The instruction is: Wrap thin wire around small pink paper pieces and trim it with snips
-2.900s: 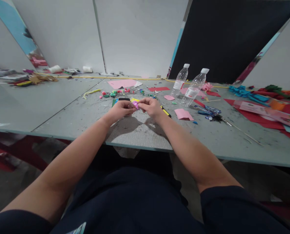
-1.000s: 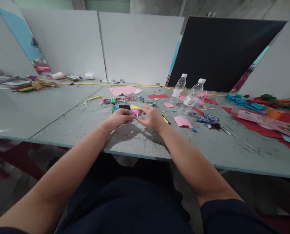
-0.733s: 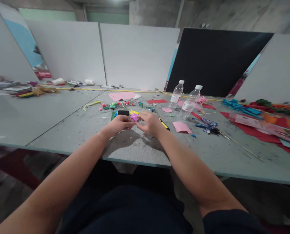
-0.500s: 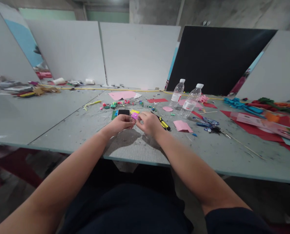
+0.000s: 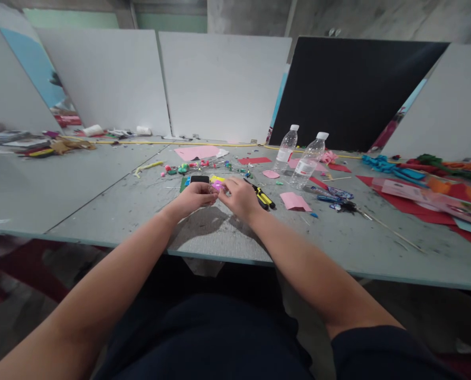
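Note:
My left hand (image 5: 192,199) and my right hand (image 5: 239,199) meet low over the table near its front edge. Both are closed, fingertips pinched close together. What they hold is too small and too covered to make out. A bright purple piece (image 5: 218,184) shows just behind the fingertips; whether they touch it I cannot tell. Beyond it lies something yellow (image 5: 218,178). A flat black object (image 5: 199,179) is behind my left hand, partly on a green piece. Pliers with yellow and black handles (image 5: 264,197) rest beside my right hand.
Two clear plastic bottles (image 5: 287,149) stand right of centre. Beads and small coloured bits (image 5: 184,168) are strewn behind the hands. Pink paper (image 5: 294,201) lies on the right, with red sheets (image 5: 402,203) farther over. White and black boards (image 5: 362,95) line the back.
The view has shifted slightly, so the whole scene sits a little higher and to the left. Both hands stay together, fingertips pinched, with only slight finger movement.

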The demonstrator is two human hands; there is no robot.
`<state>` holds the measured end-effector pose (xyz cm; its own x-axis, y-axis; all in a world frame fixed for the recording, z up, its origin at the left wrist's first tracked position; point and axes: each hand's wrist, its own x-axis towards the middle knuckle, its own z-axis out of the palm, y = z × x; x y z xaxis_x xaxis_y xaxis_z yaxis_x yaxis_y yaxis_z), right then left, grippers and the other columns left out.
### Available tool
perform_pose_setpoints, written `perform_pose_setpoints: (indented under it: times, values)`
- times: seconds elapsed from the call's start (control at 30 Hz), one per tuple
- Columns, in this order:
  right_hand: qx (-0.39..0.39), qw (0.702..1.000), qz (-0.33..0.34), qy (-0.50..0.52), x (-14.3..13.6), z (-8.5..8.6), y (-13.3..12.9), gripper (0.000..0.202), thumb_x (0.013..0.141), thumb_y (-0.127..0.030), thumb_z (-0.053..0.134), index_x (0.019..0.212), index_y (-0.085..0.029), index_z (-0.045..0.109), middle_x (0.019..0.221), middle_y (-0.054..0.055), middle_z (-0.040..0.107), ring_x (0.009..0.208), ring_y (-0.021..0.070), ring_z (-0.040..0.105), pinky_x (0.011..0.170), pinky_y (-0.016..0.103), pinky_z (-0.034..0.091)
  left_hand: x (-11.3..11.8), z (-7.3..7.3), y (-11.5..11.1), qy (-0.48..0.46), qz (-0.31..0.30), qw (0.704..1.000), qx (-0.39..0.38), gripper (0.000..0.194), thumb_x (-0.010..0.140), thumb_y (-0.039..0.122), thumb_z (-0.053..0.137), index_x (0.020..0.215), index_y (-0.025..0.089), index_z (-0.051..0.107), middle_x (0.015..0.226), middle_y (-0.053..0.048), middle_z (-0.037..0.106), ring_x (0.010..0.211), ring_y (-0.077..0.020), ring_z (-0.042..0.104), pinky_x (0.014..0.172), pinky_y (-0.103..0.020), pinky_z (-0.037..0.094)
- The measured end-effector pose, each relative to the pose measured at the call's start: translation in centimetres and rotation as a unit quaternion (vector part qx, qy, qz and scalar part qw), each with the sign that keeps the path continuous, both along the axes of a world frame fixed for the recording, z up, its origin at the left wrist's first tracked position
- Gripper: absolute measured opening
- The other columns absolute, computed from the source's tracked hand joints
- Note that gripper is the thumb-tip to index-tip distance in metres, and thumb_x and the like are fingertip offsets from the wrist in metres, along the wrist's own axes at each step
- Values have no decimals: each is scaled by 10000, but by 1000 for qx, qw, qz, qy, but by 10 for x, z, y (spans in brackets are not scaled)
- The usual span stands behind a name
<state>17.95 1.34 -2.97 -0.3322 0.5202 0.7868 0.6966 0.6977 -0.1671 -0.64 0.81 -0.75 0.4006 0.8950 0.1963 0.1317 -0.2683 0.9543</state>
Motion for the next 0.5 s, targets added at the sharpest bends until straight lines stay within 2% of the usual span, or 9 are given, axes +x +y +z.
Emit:
perform_pose_setpoints:
  times: [0.23, 0.33, 0.5]
  values:
    - [-3, 999, 38, 14, 5, -1, 6, 117, 925, -224, 582, 877, -203, 687, 873, 91, 726, 847, 235, 636, 803, 341, 496, 1, 1, -2, 15, -9, 1000, 16, 303, 666, 360, 849, 652, 155, 627, 606, -4, 569, 579, -100, 481, 571, -252, 339]
    - [-19, 996, 63, 55, 6, -1, 8, 118, 916, -267, 611, 827, -211, 666, 817, 66, 709, 795, 216, 628, 776, 338, 497, 1, 0, -2, 18, -14, 999, 46, 320, 688, 381, 831, 644, 164, 599, 584, 15, 534, 560, -94, 447, 559, -253, 321]
    - [-106, 973, 113, 169, 2, -3, 10, 221, 915, -417, 635, 841, -210, 665, 791, 45, 706, 719, 182, 630, 709, 323, 518, 1, 1, -3, 40, 24, 993, 107, 311, 715, 384, 801, 641, 168, 590, 574, 17, 532, 545, -94, 438, 534, -247, 311]
